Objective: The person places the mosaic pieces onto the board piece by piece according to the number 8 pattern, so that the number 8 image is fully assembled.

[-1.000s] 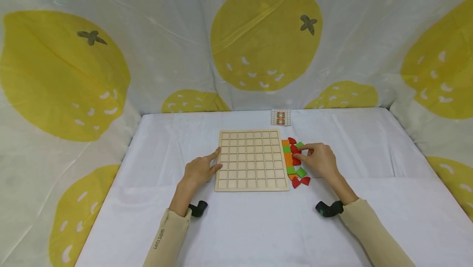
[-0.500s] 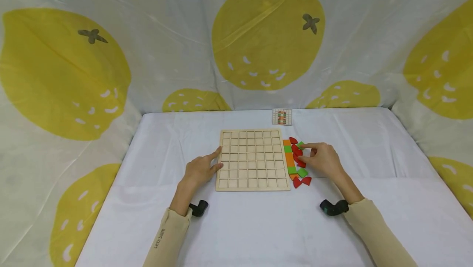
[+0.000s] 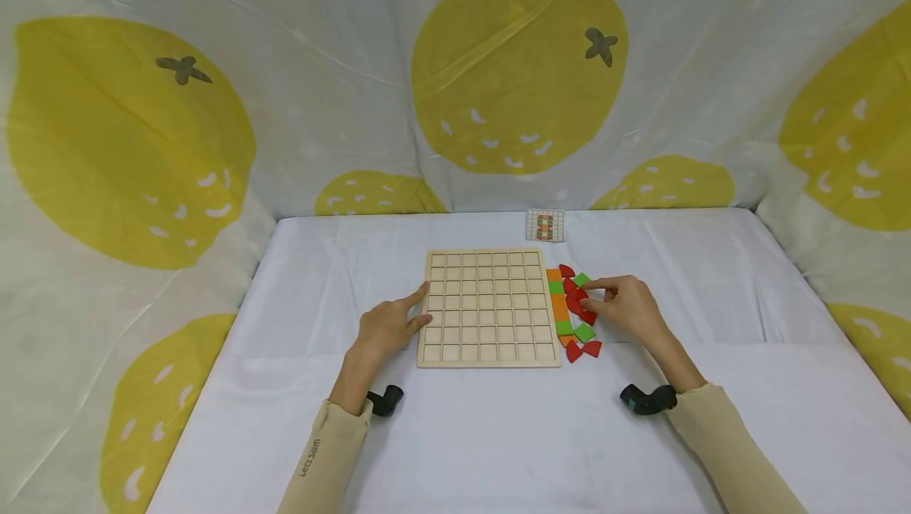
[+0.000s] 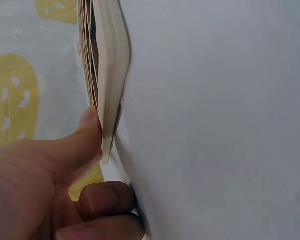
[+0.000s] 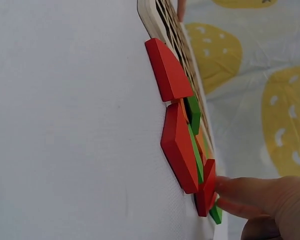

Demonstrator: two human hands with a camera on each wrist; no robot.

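A light wooden grid board (image 3: 484,308) lies flat on the table. My left hand (image 3: 387,327) touches its left edge with thumb and forefinger spread apart. In the left wrist view, the thumb (image 4: 82,142) rests against the board's rim while other fingers curl below it. My right hand (image 3: 626,307) is over the loose tiles right of the board, thumb and forefinger extended. Its thumb touches a red quarter-round tile (image 3: 587,316), and the forefinger is near a green square tile (image 3: 582,280). In the right wrist view, a fingertip meets a red tile (image 5: 208,185).
Orange tiles (image 3: 559,308) and green ones line the board's right edge. Two red quarter-round tiles (image 3: 591,349) lie nearest the person, by another green tile (image 3: 584,333). Behind the board lies a small pattern card (image 3: 545,225). A lemon-print cloth (image 3: 519,71) hangs at the back.
My right hand has shifted slightly right, and the red tiles under its thumb have slid right, away from the orange row. My left hand stays at the board's edge.
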